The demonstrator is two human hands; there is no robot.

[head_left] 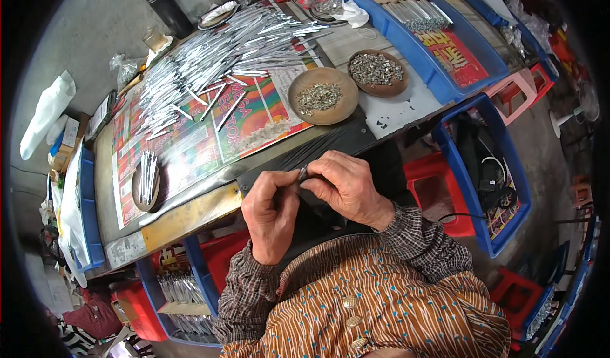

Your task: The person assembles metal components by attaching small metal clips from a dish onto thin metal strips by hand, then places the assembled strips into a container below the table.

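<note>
**A:** ok so closest to the cam is the striped shirt (381,307), then both hands meet right at the near edge of the table (190,215). What's in them?

**B:** Some tiny metal piece (303,173), hard to make out. The left hand (270,215) and right hand (346,189) both have fingertips pressed together on it, pinching it between them, over a black sheet (330,142) at the table edge.

**A:** and going big to small on the table?

**B:** Big colourful poster (254,113) covers the middle. A heap of silver rods (222,53) is spread over its far part. Blue trays (438,72) sit off to the right. Then two brown dishes (321,95) of small metal bits just beyond the hands, side by side. A smaller dish (146,183) on the left holds a few rods. Black cylinder (168,10) at the far edge.

**A:** under the table?

**B:** More rods in a blue crate (190,294), lower left.
</note>
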